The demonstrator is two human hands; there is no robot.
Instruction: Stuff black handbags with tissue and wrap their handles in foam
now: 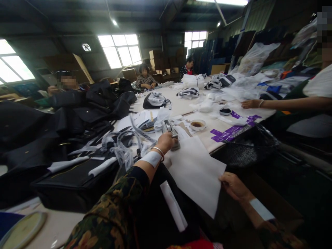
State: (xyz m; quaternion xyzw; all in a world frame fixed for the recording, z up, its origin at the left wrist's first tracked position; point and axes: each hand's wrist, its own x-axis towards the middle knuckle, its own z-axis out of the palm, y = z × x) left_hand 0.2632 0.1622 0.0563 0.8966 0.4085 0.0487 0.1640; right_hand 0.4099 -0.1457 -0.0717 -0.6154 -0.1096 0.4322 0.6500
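Note:
Near the middle of the view, my left hand (166,141) is closed at a small metallic device (169,127) that looks like a tape dispenser; blur hides its details. My right hand (234,185) pinches the right edge of a large white sheet (197,173), which slants down from the table over my lap. The sheet's far left end passes beside my left hand. A folded white strip (173,205) rests on dark material in my lap. Left of my left hand lie plastic-wrapped straps (124,147), next to a black bag (75,183) with white paper strips on top.
Black bags (101,93) are heaped on the left. A small bowl (197,125) of brown stuff and purple tape (228,133) lie on the table (178,107). Co-workers sit at the far side; another person's arm (290,103) reaches in from the right. A round lid (23,230) is front left.

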